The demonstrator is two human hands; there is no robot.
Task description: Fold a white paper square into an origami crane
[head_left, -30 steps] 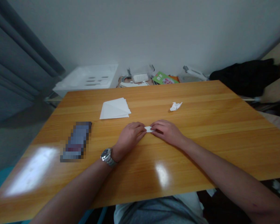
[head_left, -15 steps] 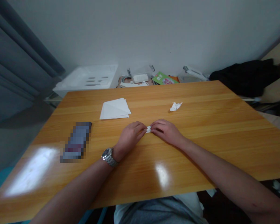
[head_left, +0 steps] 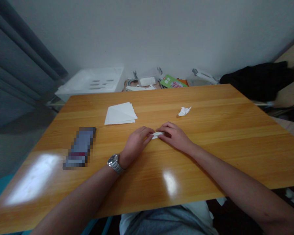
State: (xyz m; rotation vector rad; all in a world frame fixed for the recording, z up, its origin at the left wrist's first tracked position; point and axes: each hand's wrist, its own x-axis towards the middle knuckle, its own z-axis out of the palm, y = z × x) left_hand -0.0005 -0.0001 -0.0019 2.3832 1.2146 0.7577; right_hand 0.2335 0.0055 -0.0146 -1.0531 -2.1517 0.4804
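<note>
A small folded piece of white paper [head_left: 157,134] lies on the wooden table [head_left: 210,143] between my two hands. My left hand [head_left: 136,142], with a metal watch on the wrist, is curled and pinches the paper's left end. My right hand [head_left: 175,136] presses its fingertips onto the paper's right end, fingers bent together. Most of the paper is hidden under the fingers.
A stack of white paper sheets [head_left: 121,114] lies further back on the left. A small folded white paper figure [head_left: 184,111] sits at the back right. A blurred dark flat object [head_left: 80,148] lies to the left. Clutter and a white tray [head_left: 90,83] stand behind the table.
Both hands have shifted slightly on the small paper; my right fingers now reach further over it, and the paper looks narrower and more folded than before.
</note>
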